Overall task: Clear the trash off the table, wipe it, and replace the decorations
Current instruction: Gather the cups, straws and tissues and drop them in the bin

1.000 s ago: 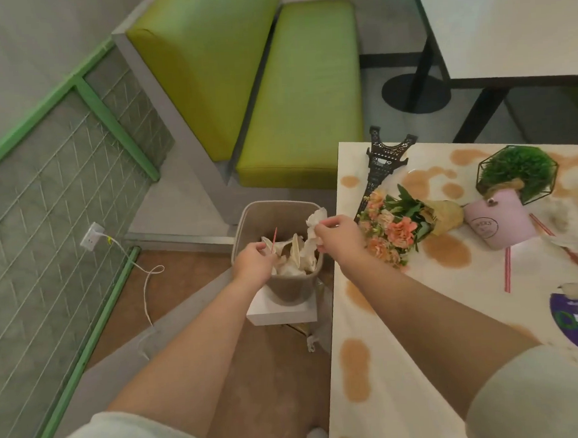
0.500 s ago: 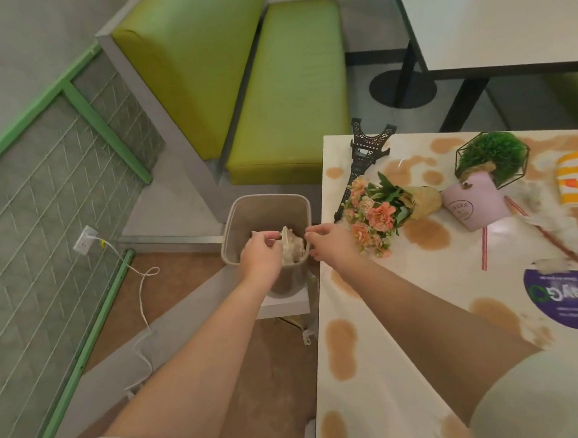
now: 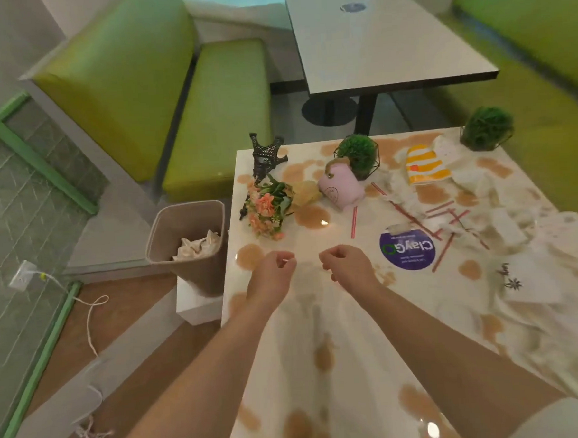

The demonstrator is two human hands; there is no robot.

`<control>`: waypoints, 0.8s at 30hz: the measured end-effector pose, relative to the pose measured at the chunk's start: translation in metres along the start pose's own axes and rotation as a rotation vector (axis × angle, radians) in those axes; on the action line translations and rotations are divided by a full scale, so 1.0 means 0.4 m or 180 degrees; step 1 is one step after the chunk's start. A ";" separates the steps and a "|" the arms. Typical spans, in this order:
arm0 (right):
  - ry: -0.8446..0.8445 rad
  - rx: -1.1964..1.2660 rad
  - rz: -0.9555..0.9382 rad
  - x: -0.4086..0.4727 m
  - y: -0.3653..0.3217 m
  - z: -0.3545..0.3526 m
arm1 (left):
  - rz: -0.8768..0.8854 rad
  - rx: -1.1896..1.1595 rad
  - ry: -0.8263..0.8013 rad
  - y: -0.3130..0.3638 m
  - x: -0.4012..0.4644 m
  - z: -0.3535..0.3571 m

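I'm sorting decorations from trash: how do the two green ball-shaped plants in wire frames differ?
The nearer green ball plant in a dark wire frame sits mid-table, touching the tipped pink pot; the farther green ball plant sits at the table's far right corner, apart from other decorations. The nearer one has brown spill stains close around it; the farther one has crumpled white paper beside it. Both stand upright and look alike in shape and colour.

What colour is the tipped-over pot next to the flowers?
Pink. The pot shows in the head view, lying on its side.
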State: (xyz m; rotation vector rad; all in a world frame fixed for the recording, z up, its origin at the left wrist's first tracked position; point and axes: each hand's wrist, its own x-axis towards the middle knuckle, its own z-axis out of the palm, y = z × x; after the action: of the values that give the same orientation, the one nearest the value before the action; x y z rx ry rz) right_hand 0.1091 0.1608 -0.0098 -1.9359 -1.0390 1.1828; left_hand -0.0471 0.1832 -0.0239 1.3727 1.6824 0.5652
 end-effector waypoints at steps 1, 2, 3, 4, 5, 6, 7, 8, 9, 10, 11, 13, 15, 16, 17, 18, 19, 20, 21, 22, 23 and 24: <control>0.0086 -0.0025 0.0027 -0.013 0.027 -0.034 | 0.0038 0.0027 -0.0084 0.012 -0.022 0.035; 0.0167 -0.0079 0.0041 -0.025 0.055 -0.068 | 0.0066 0.0064 -0.0177 0.025 -0.044 0.071; 0.0225 -0.0154 0.0042 -0.041 0.087 -0.108 | 0.0087 0.0107 -0.0262 0.038 -0.068 0.111; 0.0262 -0.0234 0.0046 -0.053 0.114 -0.139 | 0.0090 0.0132 -0.0340 0.048 -0.086 0.144; 0.0299 -0.0292 0.0053 -0.063 0.138 -0.167 | 0.0097 0.0162 -0.0406 0.054 -0.101 0.174; 0.0343 -0.0334 0.0070 -0.074 0.162 -0.195 | 0.0103 0.0218 -0.0463 0.060 -0.116 0.206; 0.0396 -0.0369 0.0101 -0.085 0.189 -0.228 | 0.0114 0.0290 -0.0519 0.066 -0.133 0.242; 0.0452 -0.0406 0.0130 -0.093 0.214 -0.253 | 0.0104 0.0355 -0.0572 0.072 -0.149 0.271; 0.0515 -0.0454 0.0173 -0.100 0.237 -0.276 | 0.0098 0.0399 -0.0632 0.075 -0.162 0.298; 0.0595 -0.0527 0.0214 -0.109 0.263 -0.304 | 0.0104 0.0435 -0.0704 0.082 -0.180 0.328; 0.0653 -0.0664 0.0258 -0.115 0.289 -0.328 | 0.0131 0.0472 -0.0775 0.086 -0.193 0.355; 0.0726 -0.1018 0.0363 -0.126 0.332 -0.370 | 0.0236 0.0620 -0.0932 0.091 -0.216 0.400; 0.0768 -0.1264 0.0501 -0.139 0.371 -0.416 | 0.0378 0.0905 -0.1065 0.098 -0.237 0.447; 0.0794 -0.1359 0.0554 -0.141 0.390 -0.432 | 0.0475 0.1083 -0.1112 0.100 -0.244 0.468; 0.0835 -0.1470 0.0579 -0.140 0.410 -0.446 | 0.0581 0.1278 -0.1150 0.103 -0.250 0.487; 0.0850 -0.1545 0.0583 -0.140 0.425 -0.459 | 0.0691 0.1461 -0.1177 0.107 -0.256 0.504; 0.0814 -0.1547 0.0585 -0.140 0.440 -0.473 | 0.0792 0.1604 -0.1209 0.114 -0.262 0.525; 0.0748 -0.1529 0.0567 -0.139 0.451 -0.477 | 0.0890 0.1700 -0.1228 0.118 -0.265 0.536; 0.0674 -0.1529 0.0557 -0.137 0.463 -0.480 | 0.0988 0.1771 -0.1246 0.122 -0.268 0.548; 0.0619 -0.1558 0.0548 -0.134 0.474 -0.487 | 0.1092 0.1835 -0.1269 0.131 -0.269 0.566; 0.0580 -0.1575 0.0551 -0.127 0.485 -0.490 | 0.1167 0.1888 -0.1285 0.137 -0.268 0.579; 0.0535 -0.1584 0.0554 -0.123 0.491 -0.492 | 0.1215 0.1944 -0.1311 0.142 -0.266 0.591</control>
State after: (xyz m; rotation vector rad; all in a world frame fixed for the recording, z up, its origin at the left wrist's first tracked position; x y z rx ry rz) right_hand 0.3326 0.0004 -0.0736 -2.5054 -1.1717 0.8821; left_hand 0.1834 0.0590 -0.0664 2.1056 1.3008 -0.0591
